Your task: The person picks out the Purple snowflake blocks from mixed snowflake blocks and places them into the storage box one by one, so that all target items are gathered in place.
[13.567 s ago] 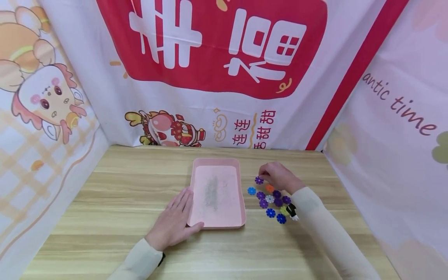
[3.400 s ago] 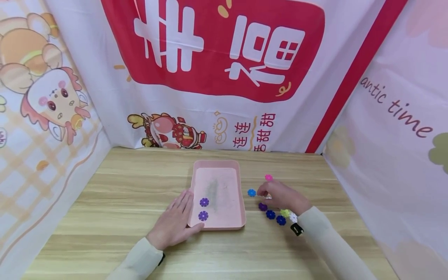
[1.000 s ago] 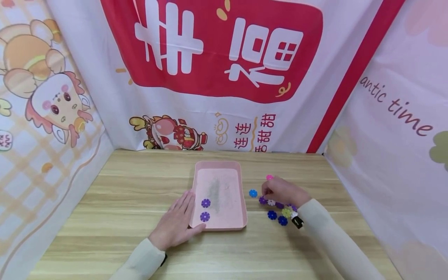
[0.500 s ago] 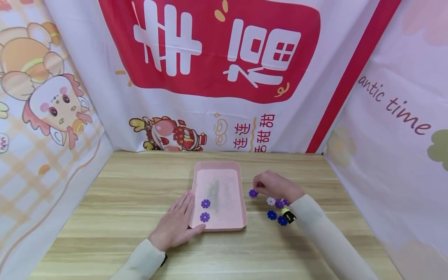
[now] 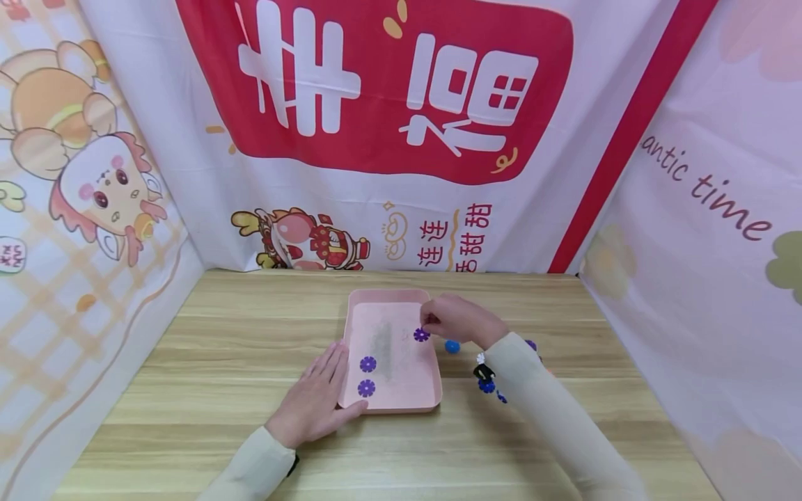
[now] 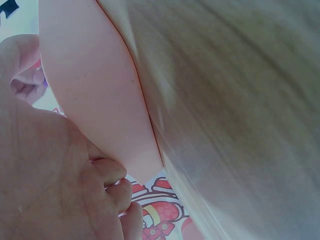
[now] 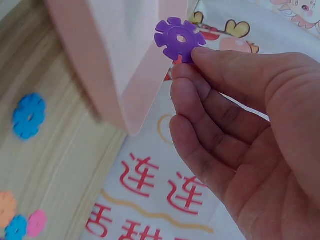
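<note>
A purple snowflake disc [image 7: 173,39], round with a notched edge and a hole in its middle, is pinched between thumb and index finger of my right hand [image 5: 460,319]. In the head view that hand is over the right rim of the pink tray [image 5: 432,379]. Two more purple snowflake discs [image 5: 367,376] lie inside the tray at its near left. My left hand [image 5: 313,396] rests along the tray's left side with straight fingers, its thumb at the near edge. In the left wrist view, the left hand [image 6: 55,175] lies against the tray's outer wall [image 6: 95,75].
Right of the tray lie a light blue disc [image 5: 452,346], a white disc [image 5: 481,358] and dark blue discs [image 5: 486,385], partly covered by the right sleeve [image 5: 551,403]. Orange [image 7: 6,209] and pink [image 7: 37,223] discs show in the right wrist view. Printed cloth walls border the wooden table [image 5: 250,313].
My right hand has picked the purple snowflake disc from the scattered group and carried it left over the tray's right rim. Two purple discs came into the tray earlier. The left hand keeps its place.
</note>
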`<state>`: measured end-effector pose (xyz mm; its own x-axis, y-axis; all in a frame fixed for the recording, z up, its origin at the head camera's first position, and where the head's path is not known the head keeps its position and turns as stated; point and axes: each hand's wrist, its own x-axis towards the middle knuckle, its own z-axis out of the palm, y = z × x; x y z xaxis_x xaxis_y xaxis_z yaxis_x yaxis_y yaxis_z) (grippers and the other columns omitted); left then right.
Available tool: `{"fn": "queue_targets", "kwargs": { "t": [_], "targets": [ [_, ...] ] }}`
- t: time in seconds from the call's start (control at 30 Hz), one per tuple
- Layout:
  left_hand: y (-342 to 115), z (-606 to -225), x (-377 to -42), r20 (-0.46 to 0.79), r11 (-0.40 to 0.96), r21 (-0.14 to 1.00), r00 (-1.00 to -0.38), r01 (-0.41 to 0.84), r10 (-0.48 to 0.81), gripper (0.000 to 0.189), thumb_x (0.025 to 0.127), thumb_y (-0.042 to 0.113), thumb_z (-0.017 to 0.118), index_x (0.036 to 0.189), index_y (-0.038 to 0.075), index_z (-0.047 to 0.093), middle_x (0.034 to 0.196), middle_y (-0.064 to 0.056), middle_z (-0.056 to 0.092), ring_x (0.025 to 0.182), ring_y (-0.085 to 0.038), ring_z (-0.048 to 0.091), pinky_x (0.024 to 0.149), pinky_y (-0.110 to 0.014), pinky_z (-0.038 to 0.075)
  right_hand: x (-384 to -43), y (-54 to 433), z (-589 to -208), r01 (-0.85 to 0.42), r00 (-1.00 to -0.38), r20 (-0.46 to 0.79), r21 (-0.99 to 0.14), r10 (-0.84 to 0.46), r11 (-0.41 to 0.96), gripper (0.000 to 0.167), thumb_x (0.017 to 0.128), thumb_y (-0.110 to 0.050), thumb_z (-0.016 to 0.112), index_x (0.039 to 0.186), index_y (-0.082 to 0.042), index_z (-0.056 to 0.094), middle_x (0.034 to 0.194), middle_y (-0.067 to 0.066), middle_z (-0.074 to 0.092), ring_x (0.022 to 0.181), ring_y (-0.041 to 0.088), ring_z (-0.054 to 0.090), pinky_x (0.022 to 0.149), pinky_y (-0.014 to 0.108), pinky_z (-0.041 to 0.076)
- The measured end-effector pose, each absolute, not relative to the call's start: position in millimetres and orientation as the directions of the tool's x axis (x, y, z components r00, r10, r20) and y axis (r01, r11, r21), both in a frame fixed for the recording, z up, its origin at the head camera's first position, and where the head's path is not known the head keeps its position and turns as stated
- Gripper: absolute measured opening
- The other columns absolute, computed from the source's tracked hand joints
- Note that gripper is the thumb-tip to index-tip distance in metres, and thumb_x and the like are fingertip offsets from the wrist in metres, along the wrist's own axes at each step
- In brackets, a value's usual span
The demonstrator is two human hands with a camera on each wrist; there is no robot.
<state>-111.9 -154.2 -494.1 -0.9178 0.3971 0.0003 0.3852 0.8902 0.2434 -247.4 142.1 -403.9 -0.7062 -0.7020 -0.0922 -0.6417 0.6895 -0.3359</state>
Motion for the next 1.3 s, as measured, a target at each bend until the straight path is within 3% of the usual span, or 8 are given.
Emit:
{"fn": "queue_targets", "kwargs": {
  "t": [0.53,0.73,1.3],
  "targets": [
    [-156.7,-495.9,-113.0,0.013,0.891,0.237,-0.918,0.388,0.396,0.101,0.101,0.066,0.054,0.163,-0.008,0.025,0.174,-0.025,0.02,0.163,-0.042,0.021,0.133,-0.056,0.025,-260.5,68.3,-412.8,-0.687,-0.668,-0.089,-0.306,-0.739,0.659,0.008,0.101,-0.019,0.073,0.096,-0.018,0.079,0.09,-0.008,0.074,0.082,0.007,0.064,0.081,0.021,0.057],
    [-156.5,-496.5,-114.5,0.015,0.89,0.232,-0.916,0.393,0.401,0.102,0.1,0.068,0.053,0.164,-0.007,0.026,0.175,-0.024,0.02,0.163,-0.041,0.021,0.133,-0.055,0.025,-264.9,55.5,-422.7,-0.679,-0.656,-0.09,-0.36,-0.749,0.639,0.009,0.102,-0.016,0.072,0.097,-0.014,0.08,0.09,-0.005,0.076,0.081,0.007,0.064,0.082,0.02,0.057],
    [-157.7,-500.3,-113.6,0.044,0.891,0.223,-0.917,0.396,0.396,0.101,0.1,0.067,0.055,0.164,-0.006,0.027,0.175,-0.023,0.021,0.163,-0.041,0.022,0.132,-0.056,0.026,-276.9,37.9,-459.7,-0.477,-0.751,-0.203,-0.49,-0.628,0.729,0.011,0.104,-0.018,0.069,0.098,-0.014,0.078,0.088,-0.004,0.073,0.078,0.008,0.065,0.072,0.019,0.058]
  ]
}}
